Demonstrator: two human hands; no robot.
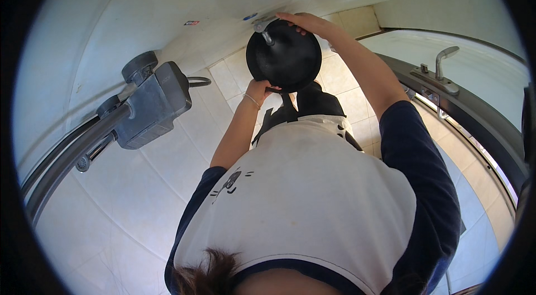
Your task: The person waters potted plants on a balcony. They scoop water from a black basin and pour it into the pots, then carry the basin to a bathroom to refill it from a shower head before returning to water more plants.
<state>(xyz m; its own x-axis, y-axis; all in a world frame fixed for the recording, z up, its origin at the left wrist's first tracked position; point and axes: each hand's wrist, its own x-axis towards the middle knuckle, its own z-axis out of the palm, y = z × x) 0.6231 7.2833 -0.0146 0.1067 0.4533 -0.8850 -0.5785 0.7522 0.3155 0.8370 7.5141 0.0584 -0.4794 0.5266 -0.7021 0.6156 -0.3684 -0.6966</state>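
A round black basin [289,64] is held in front of me, beneath a wall-mounted metal tap [264,35]. My left hand [263,89] grips the basin's near rim, its fingertips over the edge; a thin bracelet circles that wrist. At the far right rim is my right hand [307,25], its fingers bent over the basin's edge and its thumb side reaching towards the tap. The tap's spout hangs over the basin. Whether water runs from it, I cannot tell. The basin's inside looks dark, and its contents cannot be made out.
Left on the wall is a grey shower unit [146,106] with a thick pipe [79,161] and a shower head [83,163]. To the right stands an open door with a metal lever handle [440,64]. Pale floor tiles [343,73] lie below.
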